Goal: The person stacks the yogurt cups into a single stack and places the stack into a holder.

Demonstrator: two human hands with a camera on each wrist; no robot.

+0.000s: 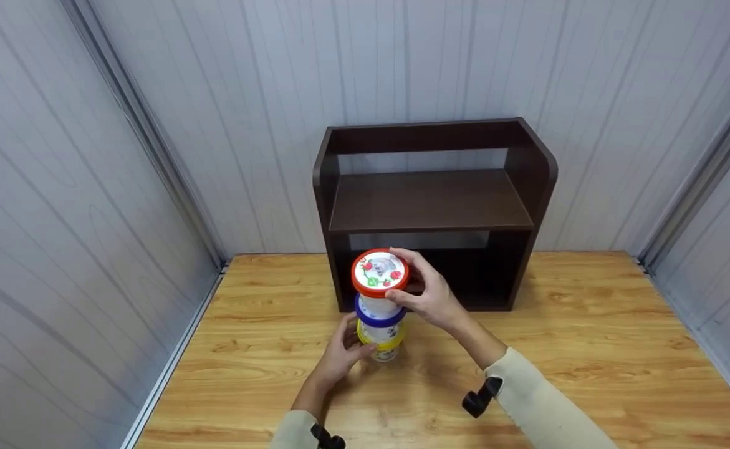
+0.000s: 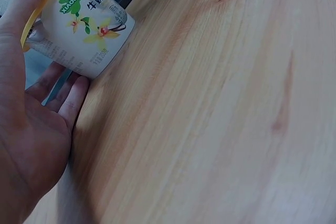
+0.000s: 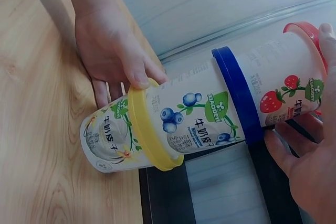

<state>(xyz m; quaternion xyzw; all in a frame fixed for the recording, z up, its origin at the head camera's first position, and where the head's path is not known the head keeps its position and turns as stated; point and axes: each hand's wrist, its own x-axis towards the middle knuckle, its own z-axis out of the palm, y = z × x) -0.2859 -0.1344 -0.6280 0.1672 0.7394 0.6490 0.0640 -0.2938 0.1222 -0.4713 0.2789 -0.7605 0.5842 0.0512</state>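
Three white paper tubs stand stacked on the table. Lowest is the yellow-lidded tub (image 3: 110,140), printed with vanilla flowers. On it sits the blue-lidded tub (image 3: 194,111) with blueberries, and on top the red-lidded tub (image 1: 379,272) with strawberries. My left hand (image 1: 338,357) grips the yellow-lidded tub from the left, thumb at its lid; in the left wrist view the tub's base is down at the wood. The right hand (image 1: 434,298) holds the red-lidded tub from the right, its thumb and fingers around the lid's edge.
Behind the stack stands a dark brown two-level shelf (image 1: 433,199) against the back wall. The wood table (image 1: 265,324) extends to both sides. Pale panelled walls (image 1: 265,125) enclose it at the back, left and right.
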